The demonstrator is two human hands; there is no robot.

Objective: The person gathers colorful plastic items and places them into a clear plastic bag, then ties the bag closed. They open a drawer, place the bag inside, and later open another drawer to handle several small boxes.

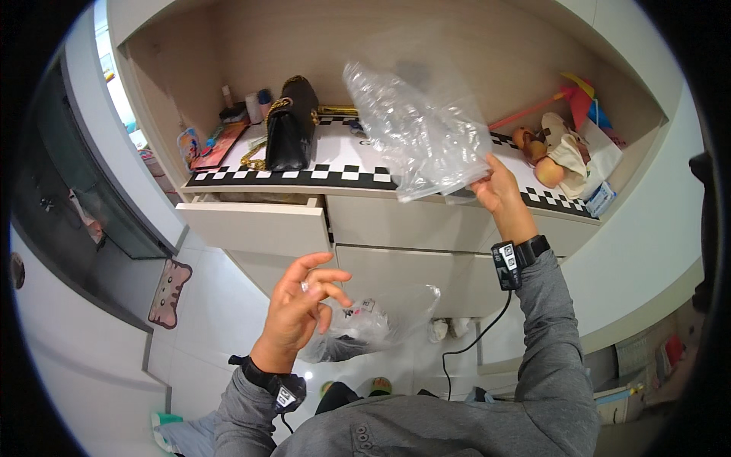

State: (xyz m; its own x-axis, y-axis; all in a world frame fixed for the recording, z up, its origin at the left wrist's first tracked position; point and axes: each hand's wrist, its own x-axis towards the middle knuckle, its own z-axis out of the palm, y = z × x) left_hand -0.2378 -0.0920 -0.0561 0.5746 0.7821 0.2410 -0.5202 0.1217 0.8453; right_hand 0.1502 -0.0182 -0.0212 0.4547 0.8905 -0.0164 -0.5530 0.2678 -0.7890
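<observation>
My right hand [498,185] grips a clear plastic bag [422,131] by its lower right corner, holding it up in front of the cabinet shelf. The bag is crumpled and see-through, and nothing shows inside it. Fingers apart and holding nothing, my left hand [302,300] hovers in front of the lower cabinet. Below and beyond it, a larger clear plastic bag [394,320] with some contents stands on the tiled floor. Up and to the left of that hand, a white drawer [257,225] is pulled partly out; its contents are mostly hidden.
A black handbag [289,137] with a gold chain stands on the checkered mat [342,173]. Peaches [549,172], a cloth bag [570,160] and a toy pinwheel [577,100] sit at the shelf's right. A cable [477,343] hangs from my right wrist. A cat-shaped floor mat [170,294] lies left.
</observation>
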